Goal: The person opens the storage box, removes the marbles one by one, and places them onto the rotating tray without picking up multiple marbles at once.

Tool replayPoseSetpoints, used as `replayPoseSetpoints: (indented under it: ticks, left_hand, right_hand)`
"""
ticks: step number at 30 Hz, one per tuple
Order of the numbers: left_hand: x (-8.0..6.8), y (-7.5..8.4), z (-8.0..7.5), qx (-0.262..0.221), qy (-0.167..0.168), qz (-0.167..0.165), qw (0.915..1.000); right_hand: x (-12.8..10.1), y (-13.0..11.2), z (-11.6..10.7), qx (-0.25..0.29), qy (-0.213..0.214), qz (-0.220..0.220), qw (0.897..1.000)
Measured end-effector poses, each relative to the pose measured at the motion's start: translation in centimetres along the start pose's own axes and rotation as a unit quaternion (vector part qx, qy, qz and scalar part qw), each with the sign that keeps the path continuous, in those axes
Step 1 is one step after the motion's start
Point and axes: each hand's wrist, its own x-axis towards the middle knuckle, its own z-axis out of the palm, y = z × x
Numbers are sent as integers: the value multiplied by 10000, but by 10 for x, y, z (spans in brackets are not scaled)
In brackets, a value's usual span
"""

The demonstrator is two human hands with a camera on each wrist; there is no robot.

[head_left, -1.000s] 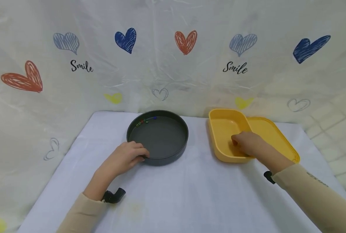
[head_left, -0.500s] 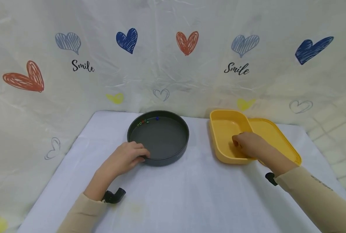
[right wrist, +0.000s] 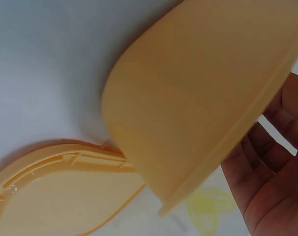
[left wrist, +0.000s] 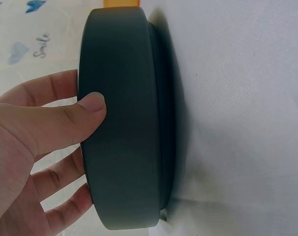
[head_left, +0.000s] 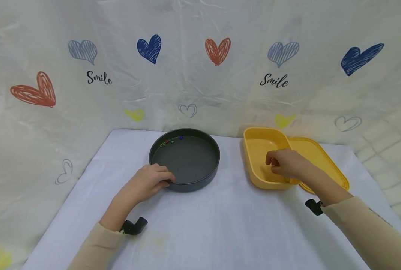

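My left hand (head_left: 151, 180) grips the near left rim of a round dark grey pan (head_left: 191, 162). In the left wrist view the thumb presses the pan's outer wall (left wrist: 127, 147), the other fingers behind the rim. Several small green, orange and blue marbles (head_left: 167, 142) lie along the pan's far left inside. My right hand (head_left: 286, 163), fingers curled, is over the near right part of a yellow plastic box (head_left: 262, 142). In the right wrist view the box's wall (right wrist: 188, 98) hides the fingertips; I cannot tell whether they hold anything.
A flat yellow lid (head_left: 318, 159) lies right of the box and partly behind it. Both stand on a white cloth-covered table (head_left: 217, 221), against a pale sheet (head_left: 193, 86) printed with hearts. Black camera mounts (head_left: 134, 226) sit at both wrists.
My right hand has risen a little inside the yellow box and shifted slightly left. The blue marble has moved a little nearer the others since a half second ago. My left hand keeps its grip.
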Motion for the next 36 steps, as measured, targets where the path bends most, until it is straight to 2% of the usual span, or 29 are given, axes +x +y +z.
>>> replayPoseSetpoints:
  ticks: [9, 15, 22, 26, 30, 36]
  left_hand:
    - [0, 0, 1, -22, -17, 1, 10000]
    - [-1, 1, 0, -56, -40, -25, 10000]
    - [0, 0, -1, -49, -91, -63, 9999]
    - [0, 0, -1, -26, -123, -62, 9999]
    - [0, -1, -1, -15, -122, -79, 9999]
    - [0, -1, -1, -38, -135, -90, 9999]
  right_hand:
    - [1, -17, -6, 556, 363, -394, 9970]
    - [5, -31, -10, 1129, 315, -360, 9925]
    - [18, -46, -12, 1535, 473, -430, 9861]
    - [24, -56, -13, 1959, 428, -415, 9788]
    - [30, -64, -13, 2756, 227, -370, 9603]
    - [41, -76, -9, 3945, -31, -347, 9183]
